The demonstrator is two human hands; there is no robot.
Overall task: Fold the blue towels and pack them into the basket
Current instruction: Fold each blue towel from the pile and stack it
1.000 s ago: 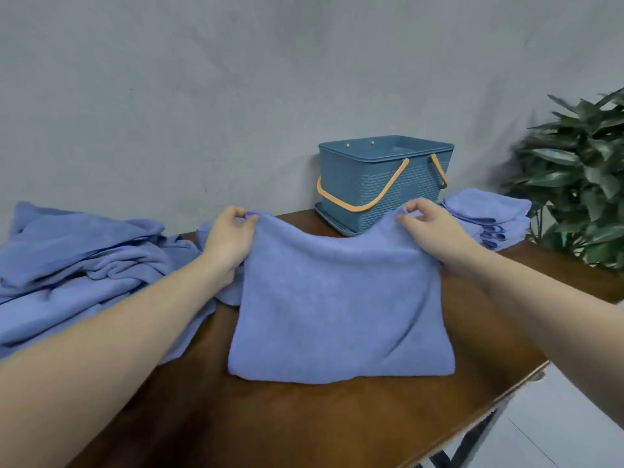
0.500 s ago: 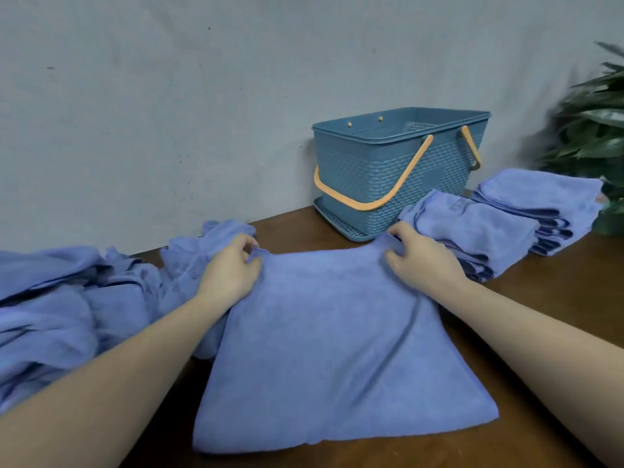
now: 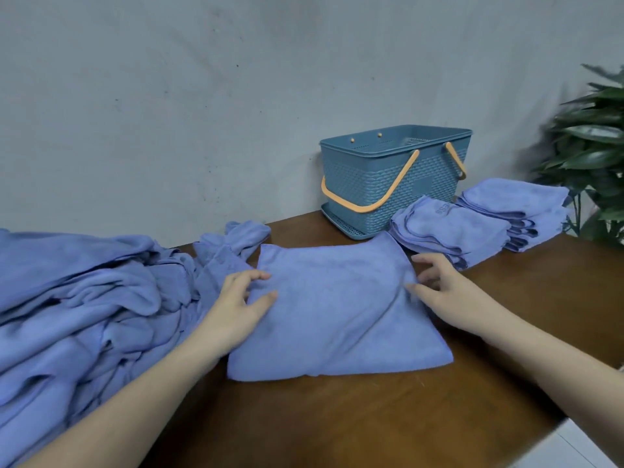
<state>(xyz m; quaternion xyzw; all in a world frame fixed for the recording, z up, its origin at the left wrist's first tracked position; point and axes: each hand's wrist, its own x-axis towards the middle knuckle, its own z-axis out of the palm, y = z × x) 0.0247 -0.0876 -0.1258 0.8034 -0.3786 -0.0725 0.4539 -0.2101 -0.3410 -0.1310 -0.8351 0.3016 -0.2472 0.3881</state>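
A blue towel [image 3: 337, 305], folded in half, lies flat on the brown table [image 3: 371, 427] in front of me. My left hand [image 3: 241, 307] rests on its left edge with fingers spread and relaxed. My right hand [image 3: 439, 288] rests at its right edge, fingers loosely bent, thumb on the cloth. Neither hand grips the towel. Behind it stands the teal basket [image 3: 395, 184] with orange handles, against the wall. Two stacks of folded blue towels, one [image 3: 449, 228] near the basket and one [image 3: 520, 204] farther right, lie beside it.
A large heap of unfolded blue towels [image 3: 87, 305] covers the table's left side. A green plant [image 3: 594, 146] stands at the far right past the table's edge. A grey wall [image 3: 202, 96] closes the back. Bare tabletop shows near me.
Both hands have let go of the towel's far corners and drawn back along its sides. The towel now lies flat on the table.
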